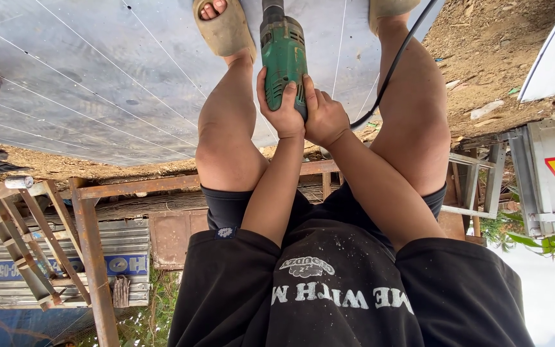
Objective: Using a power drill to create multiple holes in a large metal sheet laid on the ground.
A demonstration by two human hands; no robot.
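Both hands gripped the green drill [283, 54]. The left hand [282, 106] was wrapped tight around its handle, and the right hand [324, 117] was clenched just beside it, touching the same handle. The drill's long body pointed straight away from the hands, toward the grey metal sheet [97, 77], between the person's two knees. Its tip was out of view. A black cord [390, 71] ran from the drill past the right knee. A tan sandal [226, 29] stood on the sheet, near the drill.
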